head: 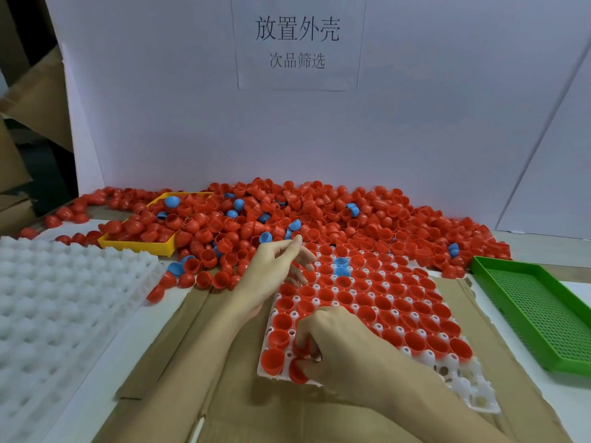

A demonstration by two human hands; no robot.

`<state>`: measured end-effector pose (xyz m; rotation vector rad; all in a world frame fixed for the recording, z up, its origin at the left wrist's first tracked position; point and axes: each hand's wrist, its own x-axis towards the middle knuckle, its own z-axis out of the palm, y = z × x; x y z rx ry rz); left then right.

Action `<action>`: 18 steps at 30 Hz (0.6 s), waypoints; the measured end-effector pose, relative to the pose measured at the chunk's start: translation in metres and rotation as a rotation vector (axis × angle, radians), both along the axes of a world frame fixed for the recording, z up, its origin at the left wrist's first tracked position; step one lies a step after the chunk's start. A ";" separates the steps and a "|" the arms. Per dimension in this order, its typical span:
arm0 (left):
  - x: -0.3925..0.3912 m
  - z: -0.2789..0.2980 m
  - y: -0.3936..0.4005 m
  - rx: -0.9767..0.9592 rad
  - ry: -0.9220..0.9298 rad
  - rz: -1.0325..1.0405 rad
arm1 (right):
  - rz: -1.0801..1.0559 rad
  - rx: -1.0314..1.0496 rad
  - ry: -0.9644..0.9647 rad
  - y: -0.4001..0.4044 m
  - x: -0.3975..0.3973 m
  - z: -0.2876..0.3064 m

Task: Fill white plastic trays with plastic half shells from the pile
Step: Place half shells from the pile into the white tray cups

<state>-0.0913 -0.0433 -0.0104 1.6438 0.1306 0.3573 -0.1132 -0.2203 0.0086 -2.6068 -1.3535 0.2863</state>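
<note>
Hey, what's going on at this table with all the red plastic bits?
A person is filling a white plastic tray with red half shells taken from the pile behind it. The right hand holds red half shells at the tray's near left corner. The left hand hovers open over the far left corner. Most sockets are filled; the near right corner is still empty.

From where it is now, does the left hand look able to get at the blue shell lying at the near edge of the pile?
Probably yes. The left hand holds nothing, its fingertips almost at the blue shell, with only loose red shells around it.
</note>
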 end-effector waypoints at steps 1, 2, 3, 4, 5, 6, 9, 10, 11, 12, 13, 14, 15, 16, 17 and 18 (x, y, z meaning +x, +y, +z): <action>0.000 0.000 0.000 0.002 -0.002 0.001 | 0.007 0.002 0.012 0.000 0.002 0.001; 0.001 -0.001 0.001 0.006 -0.004 0.003 | 0.012 0.011 0.022 0.000 0.004 0.003; 0.001 -0.001 0.002 0.013 -0.008 0.007 | 0.012 0.023 0.034 -0.001 0.006 0.007; 0.002 -0.002 0.003 0.022 -0.015 0.016 | 0.006 0.039 0.057 -0.003 0.008 0.012; 0.002 -0.002 0.004 0.033 -0.024 0.031 | -0.002 0.057 0.099 -0.004 0.012 0.017; 0.003 -0.003 0.005 0.045 -0.034 0.051 | -0.015 0.076 0.146 -0.006 0.017 0.023; 0.006 -0.006 0.009 0.076 -0.061 0.119 | -0.081 0.147 0.179 -0.008 0.047 0.039; 0.006 -0.007 0.010 0.081 -0.064 0.136 | -0.108 0.173 0.143 -0.007 0.063 0.043; 0.007 -0.008 0.012 0.084 -0.065 0.151 | -0.142 0.198 0.094 -0.006 0.081 0.044; 0.007 -0.009 0.013 0.084 -0.066 0.164 | -0.184 0.220 0.042 -0.005 0.102 0.045; 0.008 -0.010 0.015 0.083 -0.067 0.174 | -0.235 0.241 -0.009 -0.005 0.123 0.045; 0.008 -0.011 0.016 0.084 -0.067 0.184 | -0.297 0.259 -0.059 -0.005 0.144 0.044; 0.009 -0.012 0.017 0.087 -0.067 0.193 | -0.369 0.272 -0.110 -0.007 0.165 0.041; 0.009 -0.013 0.018 0.090 -0.068 0.200 | -0.443 0.279 -0.159 -0.010 0.187 0.035; 0.009 -0.014 0.019 0.091 -0.072 0.206 | -0.508 0.273 -0.204 -0.016 0.207 0.028; 0.009 -0.014 0.019 0.093 -0.075 0.210 | -0.556 0.256 -0.231 -0.024 0.223 0.022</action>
